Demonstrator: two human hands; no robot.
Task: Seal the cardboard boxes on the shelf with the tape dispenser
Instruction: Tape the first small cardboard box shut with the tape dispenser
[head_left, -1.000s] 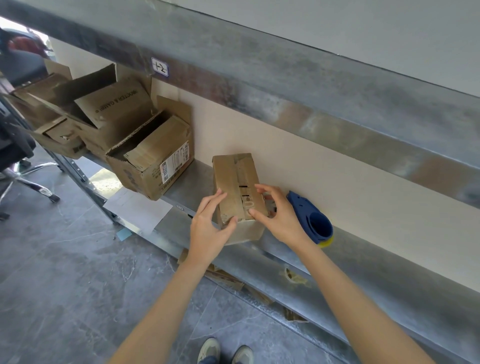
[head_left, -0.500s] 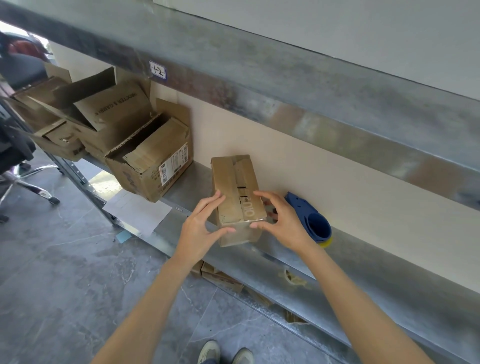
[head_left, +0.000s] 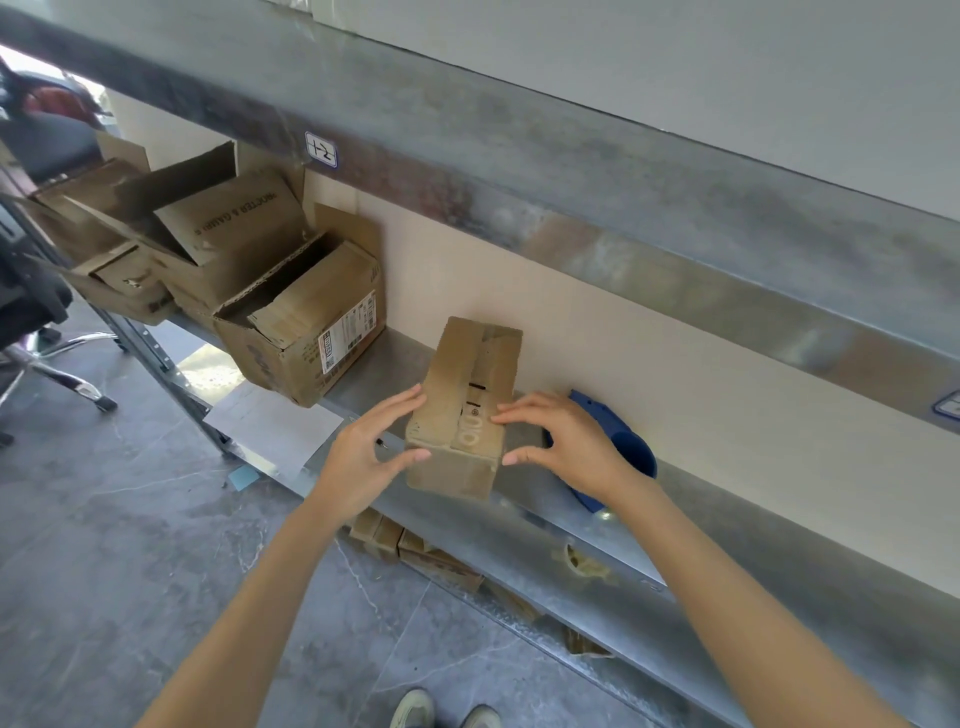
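Flap-closing step: left hand (head_left: 371, 454) and right hand (head_left: 569, 447), fingers spread fairly straight, press both sides of small brown cardboard box (head_left: 462, 410) at grey metal shelf (head_left: 727, 525) front; next likely needs right reaching blue tape dispenser (head_left: 631, 452) just behind.

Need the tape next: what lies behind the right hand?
The blue dispenser lies there on the shelf. The right hand covers its left part, and no tape roll shows.
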